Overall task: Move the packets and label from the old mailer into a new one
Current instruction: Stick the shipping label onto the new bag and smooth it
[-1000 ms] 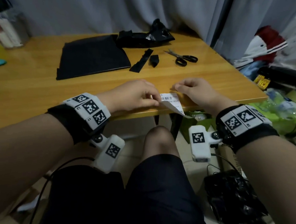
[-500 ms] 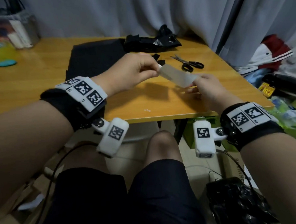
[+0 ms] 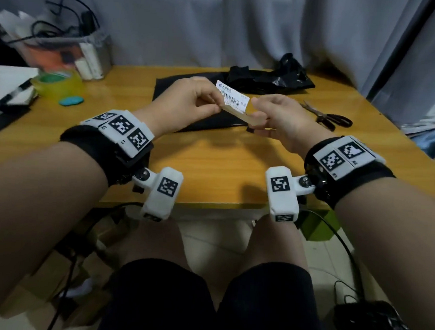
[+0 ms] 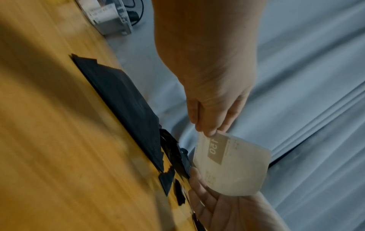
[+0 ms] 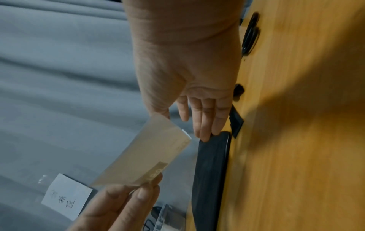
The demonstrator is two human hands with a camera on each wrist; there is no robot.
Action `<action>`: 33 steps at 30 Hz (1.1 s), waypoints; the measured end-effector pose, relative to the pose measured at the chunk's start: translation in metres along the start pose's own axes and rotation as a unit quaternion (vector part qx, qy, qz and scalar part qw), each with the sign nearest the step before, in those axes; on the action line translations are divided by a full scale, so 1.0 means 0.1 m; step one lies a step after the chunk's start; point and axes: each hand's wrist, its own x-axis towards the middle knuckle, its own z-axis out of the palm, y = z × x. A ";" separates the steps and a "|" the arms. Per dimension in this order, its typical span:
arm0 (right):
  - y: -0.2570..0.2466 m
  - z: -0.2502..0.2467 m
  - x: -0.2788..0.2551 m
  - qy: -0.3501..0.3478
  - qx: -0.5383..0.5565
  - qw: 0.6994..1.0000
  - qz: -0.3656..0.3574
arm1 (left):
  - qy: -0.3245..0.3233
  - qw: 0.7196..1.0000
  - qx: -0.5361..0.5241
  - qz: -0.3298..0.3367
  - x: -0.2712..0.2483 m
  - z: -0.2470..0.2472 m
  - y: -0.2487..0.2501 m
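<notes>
Left hand (image 3: 187,102) and right hand (image 3: 277,115) pinch opposite ends of the barcoded label (image 3: 231,97) above a flat black mailer (image 3: 170,89) on the table (image 3: 211,164).

Right wrist cam: the right hand (image 5: 183,75) pinches one end of a tan sheet, probably the label (image 5: 144,156) or its backing, too blurry to say. The left hand (image 5: 118,203) pinches the other end with its fingers (image 5: 146,193). Both sit above a flat black mailer (image 5: 211,171) on the wooden counter (image 5: 296,140); scissors (image 5: 250,32) lie near the wrist.
</notes>
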 end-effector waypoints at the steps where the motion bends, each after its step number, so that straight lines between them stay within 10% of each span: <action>1: -0.02 0.06 0.07 -0.003 0.006 1.000 0.001 | -0.001 1.000 -0.004 0.000 0.01 -0.04 -0.04; 12: -0.32 0.38 0.87 -0.054 -0.135 0.986 -0.082 | -0.095 0.994 -0.022 -0.040 0.22 -0.36 -0.50; 17: -0.47 0.48 1.11 -0.028 -0.197 0.969 -0.147 | 0.006 0.989 -0.108 -0.098 0.40 -0.39 -0.67; 22: -0.50 0.53 1.34 0.006 -0.131 0.978 -0.164 | 0.118 0.945 -0.206 -0.225 0.51 -0.43 -0.83; 33: -0.18 0.66 1.50 0.031 -0.086 0.995 -0.042 | 0.093 0.835 -0.287 -0.460 0.49 -0.29 -1.12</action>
